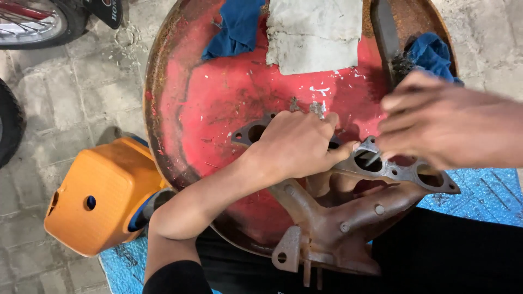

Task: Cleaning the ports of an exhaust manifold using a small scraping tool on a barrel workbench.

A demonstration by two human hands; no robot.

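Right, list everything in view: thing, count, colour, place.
metal manifold: one, rusty brown, lower centre on the tray
round tray: one, red with rusted rim, centre
blue cloths: two, top of tray and top right
pale sheet: one, grey-white, top of tray
wire brush: one, dark, upper right
plastic stool: one, orange, lower left
blue mat: one, on the floor under the stool and at right
wheels: two, partly seen, left edge
left hand: pressing on the manifold
right hand: over the manifold flange, small tool in its fingers
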